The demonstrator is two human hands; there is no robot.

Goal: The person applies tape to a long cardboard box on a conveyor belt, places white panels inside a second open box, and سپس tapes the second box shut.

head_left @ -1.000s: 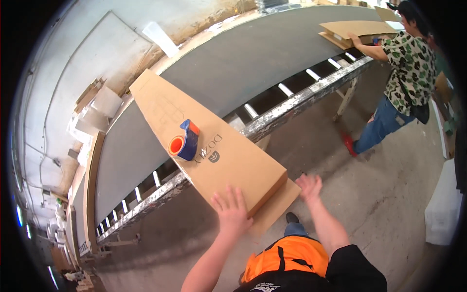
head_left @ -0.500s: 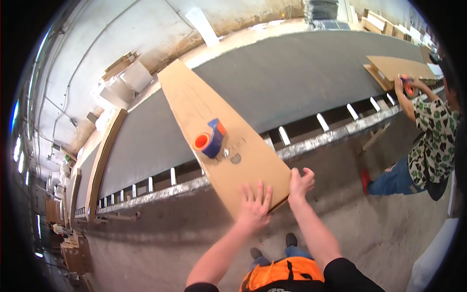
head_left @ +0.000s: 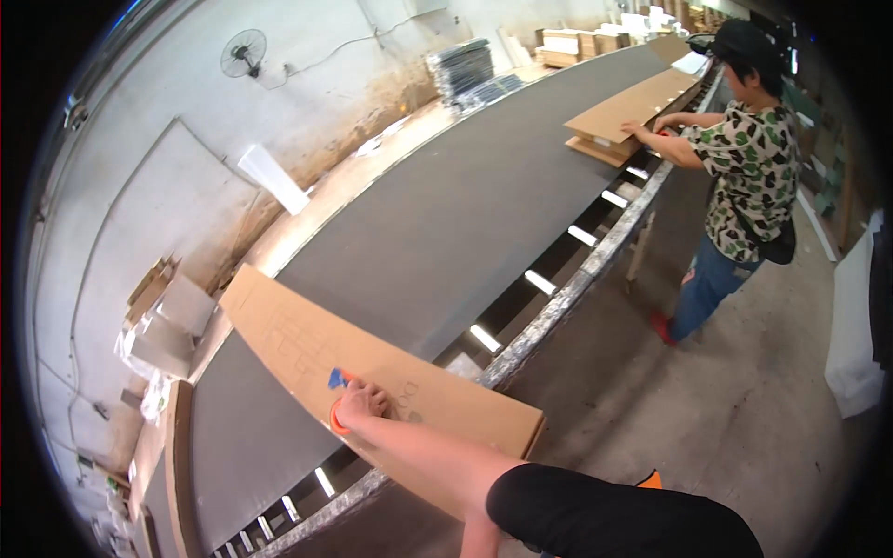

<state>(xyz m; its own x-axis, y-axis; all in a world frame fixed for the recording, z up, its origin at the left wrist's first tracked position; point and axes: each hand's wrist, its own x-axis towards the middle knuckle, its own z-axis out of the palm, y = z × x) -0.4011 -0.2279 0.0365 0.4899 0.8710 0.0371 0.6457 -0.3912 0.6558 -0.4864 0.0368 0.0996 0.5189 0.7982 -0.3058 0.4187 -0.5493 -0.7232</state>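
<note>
A long, flat brown cardboard box (head_left: pixel 307 349) lies slantwise across the conveyor, its near end jutting past the front rail. My right hand (head_left: pixel 363 402) is closed around a blue and orange tape dispenser (head_left: pixel 339 378) on the box's top. The orange roll core peeks out beside the wrist. My left forearm (head_left: pixel 479 538) shows only in part at the lower edge, beneath my right arm. That right arm covers my left hand, so its fingers cannot be seen.
A grey conveyor belt (head_left: pixel 446 223) runs from lower left to upper right, with a metal rail (head_left: pixel 567 296) and rollers along its near side. A co-worker (head_left: pixel 744 177) on the right handles another cardboard box (head_left: pixel 633 104). More cardboard (head_left: pixel 179 465) lies at left.
My right hand has left the box's near end and taken hold of the tape dispenser. My left hand has gone from sight behind my right arm. The view has swung right.
</note>
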